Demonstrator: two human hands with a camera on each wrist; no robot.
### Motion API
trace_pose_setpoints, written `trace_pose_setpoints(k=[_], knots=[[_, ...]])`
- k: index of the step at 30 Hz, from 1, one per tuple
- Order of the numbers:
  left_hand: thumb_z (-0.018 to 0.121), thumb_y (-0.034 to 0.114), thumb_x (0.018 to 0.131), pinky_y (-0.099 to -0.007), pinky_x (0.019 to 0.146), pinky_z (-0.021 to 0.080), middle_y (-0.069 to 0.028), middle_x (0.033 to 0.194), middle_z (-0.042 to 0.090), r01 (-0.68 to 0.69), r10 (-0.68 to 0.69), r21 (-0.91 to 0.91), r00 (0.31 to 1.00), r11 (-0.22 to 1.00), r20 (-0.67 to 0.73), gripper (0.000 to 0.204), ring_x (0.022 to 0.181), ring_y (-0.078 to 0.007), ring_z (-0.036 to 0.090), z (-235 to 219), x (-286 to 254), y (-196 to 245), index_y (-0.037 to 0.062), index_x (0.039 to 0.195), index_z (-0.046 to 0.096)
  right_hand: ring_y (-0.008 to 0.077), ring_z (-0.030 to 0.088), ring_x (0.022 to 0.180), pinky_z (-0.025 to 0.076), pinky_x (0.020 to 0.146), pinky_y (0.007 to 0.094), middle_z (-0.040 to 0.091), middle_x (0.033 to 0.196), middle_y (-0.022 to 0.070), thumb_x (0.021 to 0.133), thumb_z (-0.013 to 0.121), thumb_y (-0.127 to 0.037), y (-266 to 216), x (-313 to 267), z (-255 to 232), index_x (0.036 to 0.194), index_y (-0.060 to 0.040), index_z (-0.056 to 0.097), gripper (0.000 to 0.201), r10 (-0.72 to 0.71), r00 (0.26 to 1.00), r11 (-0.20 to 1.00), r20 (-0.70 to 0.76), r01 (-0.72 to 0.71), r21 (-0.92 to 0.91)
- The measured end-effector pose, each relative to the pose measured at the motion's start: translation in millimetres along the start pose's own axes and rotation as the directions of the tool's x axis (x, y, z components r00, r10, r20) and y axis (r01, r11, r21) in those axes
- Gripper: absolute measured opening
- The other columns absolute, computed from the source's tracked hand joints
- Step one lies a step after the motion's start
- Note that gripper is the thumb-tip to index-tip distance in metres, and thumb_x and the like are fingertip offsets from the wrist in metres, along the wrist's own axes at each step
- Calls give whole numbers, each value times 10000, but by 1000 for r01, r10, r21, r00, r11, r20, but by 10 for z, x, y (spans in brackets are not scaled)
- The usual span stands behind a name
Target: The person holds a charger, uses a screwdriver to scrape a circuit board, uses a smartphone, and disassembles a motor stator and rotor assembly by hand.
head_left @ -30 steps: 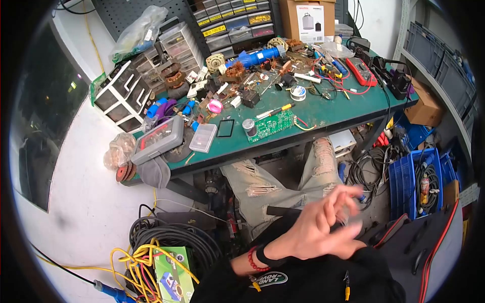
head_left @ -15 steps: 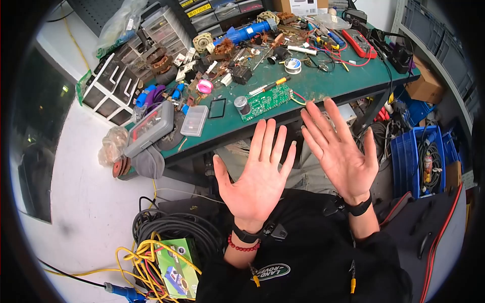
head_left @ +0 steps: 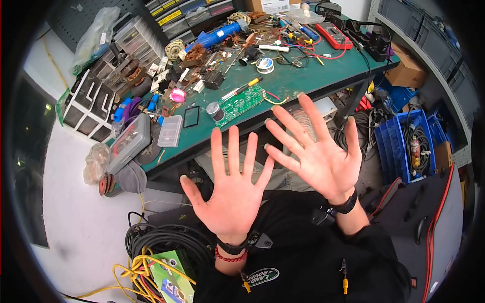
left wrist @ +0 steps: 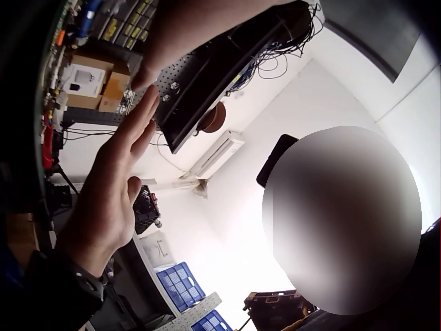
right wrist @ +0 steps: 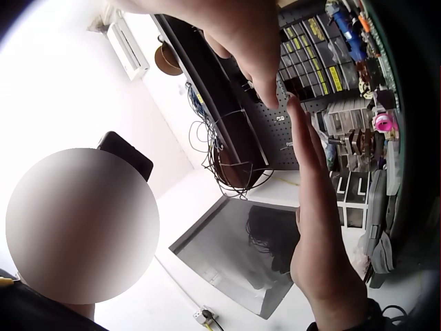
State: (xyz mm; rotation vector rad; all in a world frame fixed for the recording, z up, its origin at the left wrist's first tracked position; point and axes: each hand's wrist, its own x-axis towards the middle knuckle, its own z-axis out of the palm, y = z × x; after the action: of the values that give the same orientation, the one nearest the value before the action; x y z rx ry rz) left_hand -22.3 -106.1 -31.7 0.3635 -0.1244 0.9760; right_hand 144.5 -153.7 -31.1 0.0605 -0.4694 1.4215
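Observation:
In the head view, my left hand and right hand are raised before the bench, palms toward the camera, fingers straight and spread. Neither holds anything. The two little fingers come close; whether they touch I cannot tell. Beyond the fingertips, a green circuit board lies near the bench's front edge, with a round cylindrical part at its left end and a yellow-and-black pen-like tool behind it. The left wrist view shows my right hand side-on; the right wrist view shows my left hand likewise.
The green bench carries a solder spool, a red multimeter, a clear box, a grey case and many loose parts. Coiled black cable lies lower left; blue crates stand at the right.
One second ago the hands were together, blurred, low on the right. They then parted and rose with palms showing. Since half a second ago they have come closer together and the head view has shifted.

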Motion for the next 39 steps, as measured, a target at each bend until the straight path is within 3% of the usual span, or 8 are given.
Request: trace_pose_setpoints(k=[5, 13, 23, 26, 33, 35, 37, 39], knots=[[338, 654, 942, -589, 1168, -2, -66, 1631, -3, 1, -1, 6, 999, 1000, 52, 817, 1498, -293, 1, -21, -11, 26, 219, 1561, 30, 410, 64, 1472, 90, 1115, 702, 36, 1599, 213, 941, 299, -676, -15, -12, 1, 1560, -195, 34, 828, 20, 1000, 1000, 8, -21, 17], [334, 641, 952, -588, 1169, -19, -66, 1630, -17, -56, 54, 45, 997, 997, 50, 789, 1499, -289, 3, -25, -11, 21, 244, 1560, 27, 411, 167, 1455, 196, 1145, 595, 108, 1582, 246, 900, 206, -753, -12, -36, -12, 1554, -103, 23, 941, 59, 992, 990, 116, -43, -134], [327, 643, 954, -584, 1168, -28, -52, 1630, -53, -55, 49, 81, 996, 995, 78, 790, 1499, -279, -27, 9, -27, 14, 258, 1558, -4, 405, 161, 1458, 202, 1142, 590, 107, 1584, 242, 905, 182, -745, -17, -54, -27, 1551, -78, 21, 942, 77, 984, 984, 158, -50, -169], [317, 637, 959, -586, 1166, -27, -50, 1630, -61, -57, 49, 101, 996, 993, 79, 777, 1499, -275, -31, 25, -31, 6, 263, 1558, -6, 487, 90, 1445, 160, 1108, 680, 49, 1576, 279, 900, 184, -758, -23, -55, -44, 1561, -154, 48, 906, 76, 985, 977, 154, -42, -211], [344, 612, 963, -595, 1165, 7, -46, 1629, -78, -59, 48, 117, 994, 991, 95, 772, 1500, -275, -24, 43, -53, 8, 274, 1557, -15, 393, 160, 1462, 200, 1140, 592, 117, 1582, 243, 886, 218, -762, -37, -71, -17, 1549, -65, 27, 981, 101, 981, 984, 166, -74, -160], [355, 609, 961, -599, 1165, 24, -45, 1628, -82, -62, 51, 119, 994, 991, 95, 779, 1500, -278, -17, 43, -63, 15, 276, 1556, -20, 472, 97, 1449, 167, 1106, 680, 63, 1570, 290, 875, 202, -794, -43, -73, -21, 1557, -120, 53, 971, 109, 978, 984, 178, -82, -156], [337, 717, 907, -616, 1156, -1, -22, 1623, -126, -41, 28, 105, 992, 994, 126, 852, 1496, -300, -48, 32, -77, 24, 312, 1548, -51, 521, 102, 1427, 195, 1071, 710, 61, 1556, 322, 758, 349, -890, -56, -87, -48, 1553, -117, -18, 1167, 132, 983, 990, 127, -125, -59], [385, 699, 903, -640, 1145, 6, -14, 1619, -149, -42, 21, 226, 995, 973, 97, 862, 1495, -316, -42, 93, -93, 3, 329, 1545, -57, 586, 137, 1386, 228, 1014, 748, 43, 1525, 384, 566, 497, -954, -133, -124, -213, 1536, -116, -114, 1420, 287, 740, 929, 608, -370, 12]])
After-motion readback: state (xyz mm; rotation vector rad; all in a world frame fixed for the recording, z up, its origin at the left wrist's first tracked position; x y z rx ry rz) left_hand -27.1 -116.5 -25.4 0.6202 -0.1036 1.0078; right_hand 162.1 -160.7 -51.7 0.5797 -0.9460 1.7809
